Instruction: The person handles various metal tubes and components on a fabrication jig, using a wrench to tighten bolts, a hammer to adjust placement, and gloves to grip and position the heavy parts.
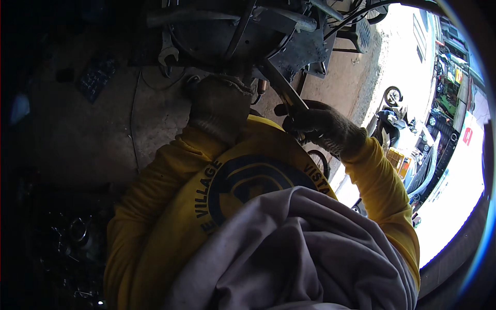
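My right hand, in a dark knitted work glove, is closed around a flat metal bar. The bar slants up and left from my fingers to the front edge of a dark metal workbench. My left hand, gloved too, is at that edge, left of the bar. Its fingers are hidden in shadow, so I cannot see whether it grips anything. An open-ended wrench lies just up and left of my left hand, jaw toward me. A tool with a brownish handle shows between my hands, partly covered.
Metal tubes lie across the bench top. A thin cable runs over the floor on the left. Dark metal parts sit in shadow at lower left. Wheels and a yellow crate stand in bright light at right.
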Tool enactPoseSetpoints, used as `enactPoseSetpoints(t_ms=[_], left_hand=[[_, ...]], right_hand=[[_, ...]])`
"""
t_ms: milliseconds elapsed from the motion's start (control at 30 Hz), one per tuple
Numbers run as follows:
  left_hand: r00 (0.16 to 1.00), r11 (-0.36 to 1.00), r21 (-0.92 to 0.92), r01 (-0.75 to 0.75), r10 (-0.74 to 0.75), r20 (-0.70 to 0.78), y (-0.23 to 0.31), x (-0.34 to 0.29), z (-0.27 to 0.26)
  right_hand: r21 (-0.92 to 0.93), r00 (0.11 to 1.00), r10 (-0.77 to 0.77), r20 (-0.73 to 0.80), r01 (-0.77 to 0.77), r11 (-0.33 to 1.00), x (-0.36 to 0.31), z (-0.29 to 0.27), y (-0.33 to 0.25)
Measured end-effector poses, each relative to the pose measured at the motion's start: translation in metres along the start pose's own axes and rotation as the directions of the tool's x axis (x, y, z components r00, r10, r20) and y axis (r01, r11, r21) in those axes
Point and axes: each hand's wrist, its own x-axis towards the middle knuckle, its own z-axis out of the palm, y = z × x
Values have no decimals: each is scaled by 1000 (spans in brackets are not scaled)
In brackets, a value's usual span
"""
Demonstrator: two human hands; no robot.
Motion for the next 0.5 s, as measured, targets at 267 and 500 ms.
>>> enactPoseSetpoints(t_ms=[267,500], left_hand=[[1000,1000,30,7,-7,7,-1,1,-2],[993,998,70,8,-17,121,-1,2,3]], right_hand=[[206,1000,13,-9,-11,978,-4,4,-10],[168,995,90,-49,-81,982,-4,8,-25]])
